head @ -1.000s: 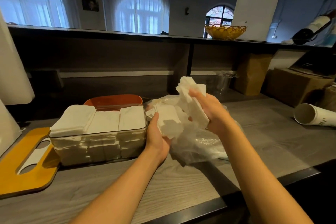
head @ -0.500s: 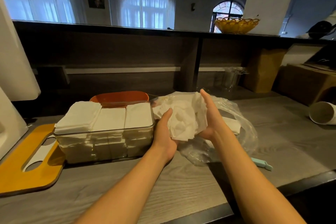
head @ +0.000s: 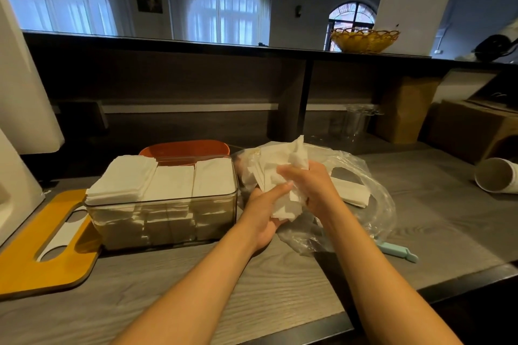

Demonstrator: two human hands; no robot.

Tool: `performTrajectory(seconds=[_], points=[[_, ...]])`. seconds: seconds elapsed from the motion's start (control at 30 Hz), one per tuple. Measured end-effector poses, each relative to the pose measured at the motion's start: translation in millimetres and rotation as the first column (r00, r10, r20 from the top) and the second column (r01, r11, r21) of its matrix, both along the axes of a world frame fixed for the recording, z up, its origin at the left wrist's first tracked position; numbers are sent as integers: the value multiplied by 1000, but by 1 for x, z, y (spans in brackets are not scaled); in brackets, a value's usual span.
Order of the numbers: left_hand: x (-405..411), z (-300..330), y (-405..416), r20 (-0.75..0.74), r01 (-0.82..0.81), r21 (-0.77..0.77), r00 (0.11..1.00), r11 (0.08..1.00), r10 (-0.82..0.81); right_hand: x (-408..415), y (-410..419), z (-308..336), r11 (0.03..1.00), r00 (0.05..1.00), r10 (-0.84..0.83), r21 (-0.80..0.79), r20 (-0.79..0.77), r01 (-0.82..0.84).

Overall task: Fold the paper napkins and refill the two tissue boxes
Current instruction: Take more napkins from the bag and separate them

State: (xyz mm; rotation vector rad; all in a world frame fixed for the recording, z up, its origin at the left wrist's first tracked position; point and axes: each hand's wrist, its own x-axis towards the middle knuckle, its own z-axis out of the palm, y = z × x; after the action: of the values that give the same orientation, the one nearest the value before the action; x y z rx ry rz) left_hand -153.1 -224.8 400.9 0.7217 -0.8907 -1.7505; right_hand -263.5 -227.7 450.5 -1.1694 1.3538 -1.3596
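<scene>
— Moved since half a second ago: right hand (head: 314, 187) from flat beside the napkins (head: 283, 176) to on top, fingers curled over the wad.
— And left hand (head: 266, 213)?
— Cupped beneath as before, fingers reaching up the near side; wad pressed between both palms.
— Meaning for the task?
— Probably squaring a batch for folding. Clear box (head: 165, 204) at 9 o'clock of the hands, brim-full; orange box (head: 185, 147) behind at 12 of it, contents hidden. Bag (head: 367, 176) at 3 o'clock.
</scene>
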Motion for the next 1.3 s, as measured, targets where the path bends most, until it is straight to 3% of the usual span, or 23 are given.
performTrajectory(seconds=[0.2,0.4,0.57,0.73,0.9,1.07,1.2,1.3], points=[[-4,0,0,54,-25,31,998,999,23,-4,4,13,992,987,-110,69,115,103],[-3,1,5,65,36,4,997,999,-36,-15,6,14,991,990,-127,-24,53,129],[-3,-1,3,102,55,-14,993,998,-53,-15,9,14,998,996,-57,27,-68,59],[-2,0,4,143,64,1,988,998,-64,-20,5,13,985,984,-170,9,50,170],[-1,2,5,66,71,15,995,997,-72,-18,5,15,954,951,-226,-149,213,260],[1,4,6,-7,57,97,998,994,-57,-25,0,13,840,898,-342,-338,278,425],[3,7,5,-59,4,171,998,985,6,-28,5,19,774,797,-282,-364,533,518],[7,11,5,-168,8,199,985,980,26,-29,7,22,853,808,-167,-328,565,406]])
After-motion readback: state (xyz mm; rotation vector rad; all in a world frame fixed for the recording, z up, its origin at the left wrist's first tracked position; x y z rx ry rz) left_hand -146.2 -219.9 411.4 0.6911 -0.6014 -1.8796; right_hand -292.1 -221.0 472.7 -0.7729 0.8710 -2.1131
